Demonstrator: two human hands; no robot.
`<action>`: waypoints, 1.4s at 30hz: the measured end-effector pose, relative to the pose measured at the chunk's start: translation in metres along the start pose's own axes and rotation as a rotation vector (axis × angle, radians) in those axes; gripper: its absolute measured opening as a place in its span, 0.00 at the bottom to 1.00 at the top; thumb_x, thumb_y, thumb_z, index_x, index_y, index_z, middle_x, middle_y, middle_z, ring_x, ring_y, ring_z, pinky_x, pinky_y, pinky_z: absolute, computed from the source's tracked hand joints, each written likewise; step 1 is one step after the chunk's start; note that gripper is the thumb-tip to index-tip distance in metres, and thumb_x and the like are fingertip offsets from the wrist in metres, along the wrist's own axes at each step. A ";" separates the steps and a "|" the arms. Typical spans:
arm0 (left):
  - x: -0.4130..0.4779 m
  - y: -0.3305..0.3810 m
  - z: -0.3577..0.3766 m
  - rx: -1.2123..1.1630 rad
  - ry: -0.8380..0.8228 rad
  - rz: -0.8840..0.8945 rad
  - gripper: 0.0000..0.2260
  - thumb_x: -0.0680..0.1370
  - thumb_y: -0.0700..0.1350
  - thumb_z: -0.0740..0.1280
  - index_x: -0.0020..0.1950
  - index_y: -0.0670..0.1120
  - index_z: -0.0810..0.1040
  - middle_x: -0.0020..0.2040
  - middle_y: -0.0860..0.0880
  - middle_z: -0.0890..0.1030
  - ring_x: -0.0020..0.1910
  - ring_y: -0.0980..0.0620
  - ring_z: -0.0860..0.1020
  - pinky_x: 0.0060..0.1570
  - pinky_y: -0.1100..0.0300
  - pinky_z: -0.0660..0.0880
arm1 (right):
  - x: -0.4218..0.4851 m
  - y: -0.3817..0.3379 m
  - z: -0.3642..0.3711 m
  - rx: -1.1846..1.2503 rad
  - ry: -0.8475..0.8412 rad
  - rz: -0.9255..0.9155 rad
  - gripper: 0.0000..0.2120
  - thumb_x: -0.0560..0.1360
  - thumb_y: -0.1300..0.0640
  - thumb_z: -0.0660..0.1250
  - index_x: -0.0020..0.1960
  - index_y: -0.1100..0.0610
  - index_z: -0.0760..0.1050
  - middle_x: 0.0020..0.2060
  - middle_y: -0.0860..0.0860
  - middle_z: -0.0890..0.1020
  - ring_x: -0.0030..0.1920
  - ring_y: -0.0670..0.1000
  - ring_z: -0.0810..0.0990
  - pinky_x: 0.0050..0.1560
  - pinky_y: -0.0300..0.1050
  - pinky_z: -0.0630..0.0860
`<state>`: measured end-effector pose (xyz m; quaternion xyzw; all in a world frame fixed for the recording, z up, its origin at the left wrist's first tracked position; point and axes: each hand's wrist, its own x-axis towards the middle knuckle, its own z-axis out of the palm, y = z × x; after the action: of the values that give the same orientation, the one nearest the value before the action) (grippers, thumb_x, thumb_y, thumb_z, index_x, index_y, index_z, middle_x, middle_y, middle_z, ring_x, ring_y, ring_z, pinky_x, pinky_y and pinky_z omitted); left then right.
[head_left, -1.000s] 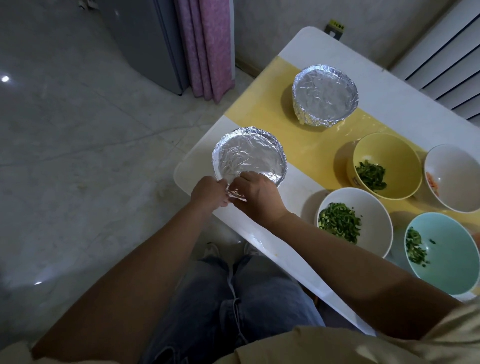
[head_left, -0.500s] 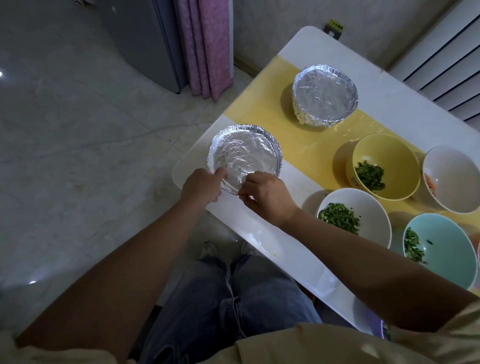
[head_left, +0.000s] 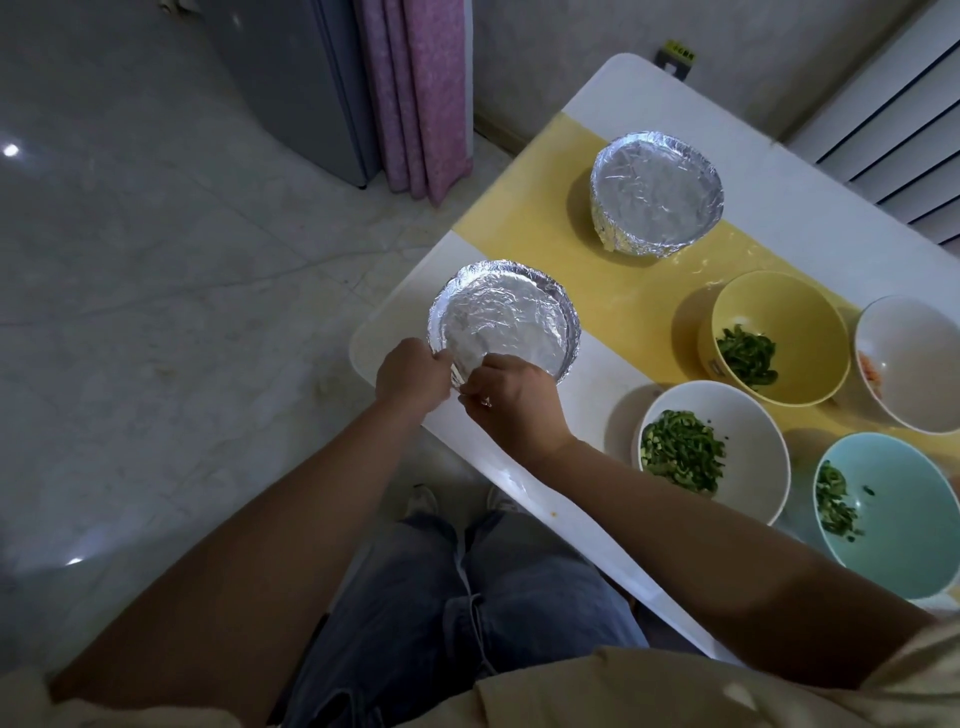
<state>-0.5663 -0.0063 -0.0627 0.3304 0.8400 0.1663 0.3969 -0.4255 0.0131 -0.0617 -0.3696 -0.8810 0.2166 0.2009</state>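
The foil-covered bowl (head_left: 501, 317) sits at the near left corner of the table (head_left: 387, 338), close to its edge. A hard tug could tear the thin foil (head_left: 524, 338) or drag the bowl off toward the floor (the sheet looks crumpled and frail at the rim). Both forearms reach forward over the lap, with the left hand (head_left: 413, 376) and right hand (head_left: 511, 400) side by side at the near rim, fingers curled and pinching the foil's edge.

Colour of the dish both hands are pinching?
Silver: the dish is wrapped in crinkled foil. Head view.
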 end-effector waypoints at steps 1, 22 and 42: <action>0.000 0.001 -0.001 0.039 -0.014 0.003 0.15 0.80 0.46 0.62 0.45 0.35 0.80 0.41 0.39 0.83 0.43 0.41 0.82 0.38 0.56 0.73 | -0.001 -0.002 0.001 -0.006 0.009 -0.002 0.10 0.58 0.69 0.76 0.30 0.58 0.78 0.28 0.52 0.77 0.27 0.57 0.78 0.29 0.37 0.69; 0.014 0.020 0.013 -0.429 0.104 0.131 0.17 0.82 0.42 0.55 0.70 0.42 0.72 0.64 0.38 0.77 0.62 0.43 0.75 0.63 0.54 0.70 | 0.033 0.092 -0.024 0.751 0.081 0.849 0.15 0.80 0.56 0.63 0.65 0.56 0.77 0.55 0.51 0.83 0.55 0.51 0.80 0.65 0.50 0.72; 0.047 0.027 0.017 -0.405 0.069 0.304 0.17 0.81 0.48 0.60 0.31 0.52 0.68 0.24 0.55 0.71 0.26 0.58 0.68 0.39 0.57 0.68 | 0.039 0.093 -0.014 0.969 0.030 0.851 0.22 0.78 0.44 0.61 0.59 0.60 0.79 0.52 0.55 0.84 0.55 0.55 0.80 0.66 0.62 0.71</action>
<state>-0.5635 0.0461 -0.0852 0.3609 0.7433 0.4002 0.3963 -0.3913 0.1042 -0.0917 -0.5570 -0.4567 0.6455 0.2541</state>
